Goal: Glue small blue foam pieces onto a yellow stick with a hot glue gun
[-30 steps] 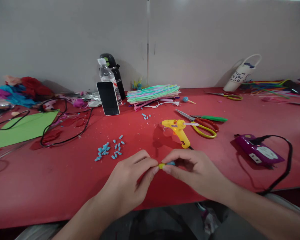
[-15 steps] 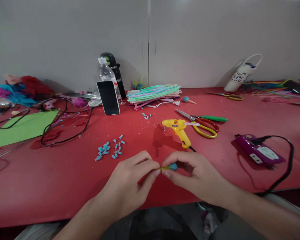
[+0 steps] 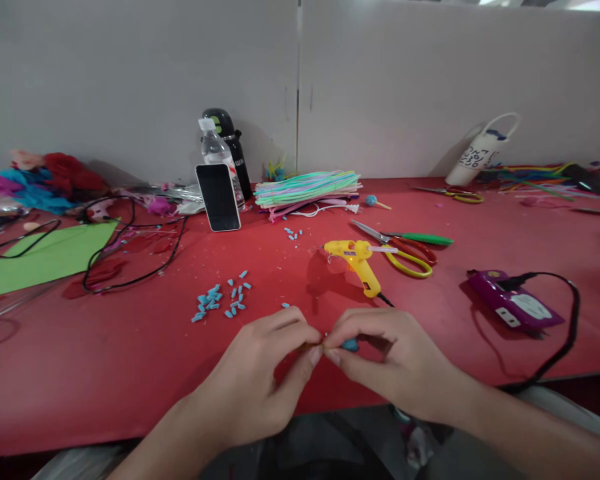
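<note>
Both hands have shifted slightly toward the near edge of the table (image 3: 145,380), away from the glue gun (image 3: 361,265), and the small blue-ended piece (image 3: 351,345) has come with them. On the near side of the glue gun, left hand (image 3: 267,360) and right hand (image 3: 397,357) meet at the fingertips, each pinching the piece between thumb and forefinger; its blue end shows inside the right hand's curl. One loose blue bit (image 3: 285,305) lies just past the left knuckles. Well left of the glue gun sits a cluster of blue bits (image 3: 210,299). Scissors (image 3: 383,238) lie just to its right, and a purple box (image 3: 517,303) farther right. Beyond it are pipe cleaners (image 3: 307,189) and, leftward, a propped phone (image 3: 219,198).
</note>
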The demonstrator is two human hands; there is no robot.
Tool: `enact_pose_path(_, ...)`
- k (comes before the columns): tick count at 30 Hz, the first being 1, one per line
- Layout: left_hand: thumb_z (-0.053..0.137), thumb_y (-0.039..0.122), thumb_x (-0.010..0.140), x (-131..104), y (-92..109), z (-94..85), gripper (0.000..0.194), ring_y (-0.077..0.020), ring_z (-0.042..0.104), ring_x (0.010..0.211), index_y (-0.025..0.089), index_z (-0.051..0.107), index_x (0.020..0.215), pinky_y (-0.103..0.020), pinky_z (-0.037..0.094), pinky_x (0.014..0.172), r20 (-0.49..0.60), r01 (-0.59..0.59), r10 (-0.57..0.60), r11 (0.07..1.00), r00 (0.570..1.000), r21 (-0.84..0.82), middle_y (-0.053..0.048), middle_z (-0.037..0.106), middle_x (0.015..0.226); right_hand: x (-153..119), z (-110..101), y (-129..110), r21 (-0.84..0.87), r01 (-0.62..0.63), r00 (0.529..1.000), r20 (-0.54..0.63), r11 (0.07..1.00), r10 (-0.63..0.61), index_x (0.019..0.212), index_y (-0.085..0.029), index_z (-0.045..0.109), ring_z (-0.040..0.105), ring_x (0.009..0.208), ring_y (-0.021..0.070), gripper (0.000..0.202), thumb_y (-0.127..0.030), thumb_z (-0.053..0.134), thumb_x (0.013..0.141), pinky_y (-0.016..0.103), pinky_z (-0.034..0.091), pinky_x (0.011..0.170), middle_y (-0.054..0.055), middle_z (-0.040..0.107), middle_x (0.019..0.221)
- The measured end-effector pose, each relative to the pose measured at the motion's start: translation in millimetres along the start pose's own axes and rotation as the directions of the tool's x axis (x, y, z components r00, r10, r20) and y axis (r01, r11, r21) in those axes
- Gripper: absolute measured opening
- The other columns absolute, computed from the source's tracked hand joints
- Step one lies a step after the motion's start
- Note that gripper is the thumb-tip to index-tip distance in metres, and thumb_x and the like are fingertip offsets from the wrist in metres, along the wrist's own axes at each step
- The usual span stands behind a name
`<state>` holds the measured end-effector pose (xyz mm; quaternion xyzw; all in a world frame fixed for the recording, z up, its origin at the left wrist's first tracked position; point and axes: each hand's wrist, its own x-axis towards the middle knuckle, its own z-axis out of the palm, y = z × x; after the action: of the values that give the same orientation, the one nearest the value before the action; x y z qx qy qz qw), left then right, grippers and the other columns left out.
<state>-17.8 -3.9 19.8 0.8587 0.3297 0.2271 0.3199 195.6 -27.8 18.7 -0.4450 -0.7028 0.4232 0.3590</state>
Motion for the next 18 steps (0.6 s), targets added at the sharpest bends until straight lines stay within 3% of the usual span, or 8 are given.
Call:
enact_pose_path(5, 0.048, 0.019, 0.096, -0.3, -2.6, -0.2, 0.016, -0.0128, 0.053, 0.075, 0.019, 0.061, 0.088, -0.027, 0.04, 0.067, -0.011, 0.005, -0.005, 1.0, 1.0, 0.001, -0.002, 0.057, 0.083, 0.1, 1.1, 6.1, 0.111, -0.071, 0.997, 0.048, 0.991, 0.066, 0.093, -0.021, 0.069, 0.062, 0.078, 0.0101, 0.007, -0.02, 0.068, 0.086, 0.019, 0.05, 0.072, -0.002, 0.069, 0.084)
enact_pose_path(9, 0.048, 0.019, 0.096, 0.1, -4.3, -1.0, 0.014, -0.0129, 0.053, 0.076, 0.02, 0.062, 0.092, -0.027, 0.04, 0.068, -0.048, 0.008, -0.007, 1.0, 0.999, 0.014, -0.002, 0.058, 0.085, 0.9, 2.8, 13.8, 0.226, -0.099, 0.995, 0.04, 0.969, 0.092, 0.106, -0.022, 0.064, 0.064, 0.089, 0.0126, 0.024, -0.024, 0.073, 0.083, 0.022, 0.053, 0.081, -0.001, 0.068, 0.095)
enact_pose_path(15, 0.049, 0.018, 0.095, -0.4, -3.7, 0.9, 0.014, -0.0133, 0.053, 0.075, 0.02, 0.062, 0.09, -0.027, 0.04, 0.068, -0.04, -0.004, 0.005, 0.999, 0.999, 0.035, -0.002, 0.058, 0.084, 2.9, 3.9, 13.1, 0.201, -0.123, 0.992, 0.048, 0.972, 0.116, 0.09, -0.021, 0.068, 0.061, 0.077, 0.0107, 0.006, -0.025, 0.07, 0.086, 0.02, 0.051, 0.072, -0.002, 0.068, 0.083)
enact_pose_path(18, 0.05, 0.018, 0.095, 0.5, -3.8, 1.5, 0.013, -0.0136, 0.053, 0.076, 0.02, 0.062, 0.09, -0.027, 0.04, 0.068, -0.041, -0.004, 0.005, 0.999, 0.999, 0.04, -0.002, 0.058, 0.084, 3.4, 4.4, 13.1, 0.213, -0.118, 0.993, 0.046, 0.97, 0.111, 0.092, -0.021, 0.068, 0.062, 0.079, 0.0112, 0.008, -0.024, 0.07, 0.086, 0.021, 0.051, 0.074, -0.001, 0.068, 0.085)
